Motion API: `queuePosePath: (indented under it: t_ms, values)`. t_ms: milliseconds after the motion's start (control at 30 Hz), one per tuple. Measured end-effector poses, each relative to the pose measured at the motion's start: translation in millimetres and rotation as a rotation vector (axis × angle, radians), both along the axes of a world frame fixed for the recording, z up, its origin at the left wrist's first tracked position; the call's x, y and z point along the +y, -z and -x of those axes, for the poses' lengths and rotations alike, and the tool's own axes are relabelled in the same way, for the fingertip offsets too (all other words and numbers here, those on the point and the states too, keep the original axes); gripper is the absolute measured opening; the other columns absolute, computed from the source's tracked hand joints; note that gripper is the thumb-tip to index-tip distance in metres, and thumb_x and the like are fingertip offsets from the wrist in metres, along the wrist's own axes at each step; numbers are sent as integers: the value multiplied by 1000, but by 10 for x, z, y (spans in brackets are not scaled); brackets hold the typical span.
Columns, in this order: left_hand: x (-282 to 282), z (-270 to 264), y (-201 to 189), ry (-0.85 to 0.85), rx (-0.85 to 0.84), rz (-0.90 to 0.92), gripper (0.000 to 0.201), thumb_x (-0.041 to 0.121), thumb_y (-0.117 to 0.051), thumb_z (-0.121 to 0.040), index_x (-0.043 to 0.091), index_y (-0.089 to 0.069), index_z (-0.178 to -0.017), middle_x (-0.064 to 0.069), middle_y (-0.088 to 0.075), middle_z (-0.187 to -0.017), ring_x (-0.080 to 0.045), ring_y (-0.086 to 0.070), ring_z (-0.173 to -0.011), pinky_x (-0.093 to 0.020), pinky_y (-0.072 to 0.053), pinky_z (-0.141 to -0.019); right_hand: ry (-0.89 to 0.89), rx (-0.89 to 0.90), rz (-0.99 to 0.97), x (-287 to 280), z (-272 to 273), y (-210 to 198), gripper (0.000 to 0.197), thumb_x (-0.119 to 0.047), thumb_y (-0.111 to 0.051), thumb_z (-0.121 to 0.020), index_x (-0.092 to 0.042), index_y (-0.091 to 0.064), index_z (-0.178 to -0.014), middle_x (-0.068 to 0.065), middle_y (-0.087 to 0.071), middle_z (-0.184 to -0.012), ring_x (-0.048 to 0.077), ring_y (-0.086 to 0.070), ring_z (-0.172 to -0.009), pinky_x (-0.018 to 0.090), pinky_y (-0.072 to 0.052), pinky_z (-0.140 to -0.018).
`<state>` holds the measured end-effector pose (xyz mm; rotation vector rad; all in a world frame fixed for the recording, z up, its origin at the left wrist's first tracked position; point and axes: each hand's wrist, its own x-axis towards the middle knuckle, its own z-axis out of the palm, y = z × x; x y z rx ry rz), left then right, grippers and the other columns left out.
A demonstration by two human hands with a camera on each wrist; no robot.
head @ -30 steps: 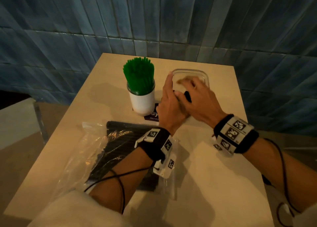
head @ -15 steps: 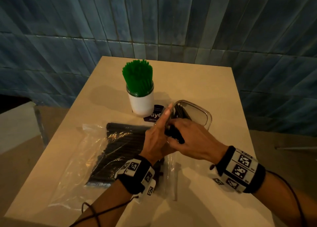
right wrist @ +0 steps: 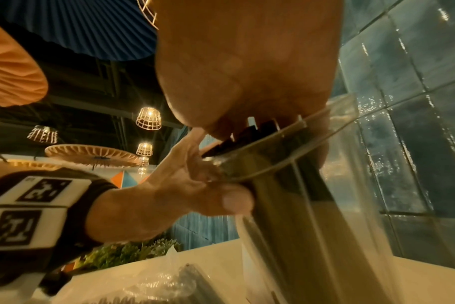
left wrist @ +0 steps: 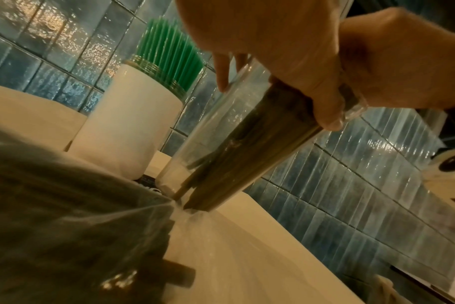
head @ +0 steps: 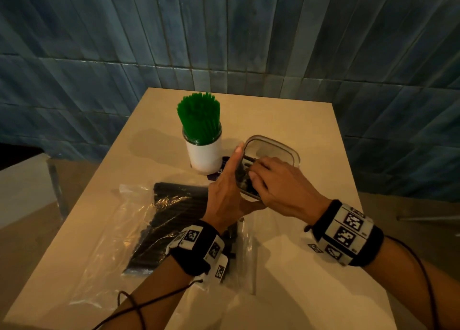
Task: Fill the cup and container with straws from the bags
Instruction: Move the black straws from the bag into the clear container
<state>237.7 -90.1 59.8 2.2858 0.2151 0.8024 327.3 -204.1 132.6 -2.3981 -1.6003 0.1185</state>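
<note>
The left hand [head: 224, 197] grips the tilted container [head: 281, 148]. The right hand [head: 281, 187], fingers curled round straws [head: 245, 180], pushes them in. Next, probably more from the bag [head: 139, 230].

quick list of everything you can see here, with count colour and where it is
table: one, beige, centre
wall: one, blue tile, behind table
cup: one, white, table's far side
green straws: many, upright in cup
card: one, dark, under cup
container: one, clear, tilted beside cup
black straws: bundle, black, inside container
bag: one, clear, table's near left
bagged straws: many, black, inside bag
wristbands: two, black-white, on wrists
hands: two; left hand holds container, right hand grips black straws
</note>
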Motion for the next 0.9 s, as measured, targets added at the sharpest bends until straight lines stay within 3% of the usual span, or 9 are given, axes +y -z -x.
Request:
queuePosePath:
  t_ms: [133,233,333,433,600,700,767,800,900]
  values:
    - [9,-144,-114,-118,-7,43,125,30,-90,-53,13,-6,-145,4,-26,-139,6,-21,-123,-44,-34,-102,33,-58,-33,168,-91,-10,42,-50,-36,-96,-16,-61,-97,3,-60,-93,20,-54,-80,31,-38,-72]
    - [70,-292,-211,-205,31,136,124,31,-89,-58,15,-4,-147,-8,-37,-144,-8,-40,-122,-44,-44,-99,51,-93,-98,349,-267,-44,46,-52,-38,-93,-12,-60,-84,3,-52,-80,18,-48,-71,33,-42,-65]
    - [141,-417,-311,-273,71,230,113,32,-80,-71,16,1,-148,-9,-37,-147,-21,-56,-114,-45,-49,-93,48,-124,-69,541,-423,-59,47,-50,-38,-95,-10,-62,-90,6,-53,-89,22,-52,-83,34,-44,-68]
    - [226,-553,-392,-295,106,271,108,28,-77,-75,12,0,-148,-10,-39,-146,-8,-53,-102,-29,-43,-90,49,-152,-65,699,-548,-85,48,-49,-35,-96,-10,-64,-99,9,-56,-99,23,-52,-90,36,-46,-71]
    - [410,-587,-320,-250,141,302,122,34,-84,-65,17,4,-148,-11,-23,-153,-23,-37,-133,-29,-32,-107,69,-134,-22,806,-724,-94,50,-50,-29,-97,-13,-64,-97,4,-53,-93,15,-45,-78,29,-37,-65]
    - [272,-322,-187,-335,166,254,106,38,-80,-70,11,-11,-145,-13,-25,-148,-27,-32,-133,-32,-29,-108,60,-147,-62,783,-738,-64,53,-52,-28,-97,-12,-62,-96,5,-54,-91,19,-51,-80,31,-38,-68]
    - [47,-113,-47,-365,378,215,93,45,-74,-73,11,-20,-140,-15,-24,-142,-32,-29,-131,-46,-35,-107,57,-136,-132,752,-722,-32,52,-53,-28,-96,-13,-61,-100,7,-60,-99,22,-54,-91,35,-38,-83]
    - [-76,-28,26,-336,595,212,94,55,-69,-74,12,-18,-141,-16,-16,-146,-37,-20,-135,-55,-32,-107,57,-121,-178,726,-702,-15,53,-54,-27,-95,-14,-61,-103,7,-60,-105,23,-54,-99,37,-36,-92]
    - [-378,167,321,-226,1226,142,110,81,-44,-71,18,3,-149,-19,21,-153,-46,22,-137,-71,-7,-105,87,-72,-415,568,-576,72,48,-49,-32,-93,-15,-60,-113,8,-56,-121,23,-47,-116,38,-28,-103]
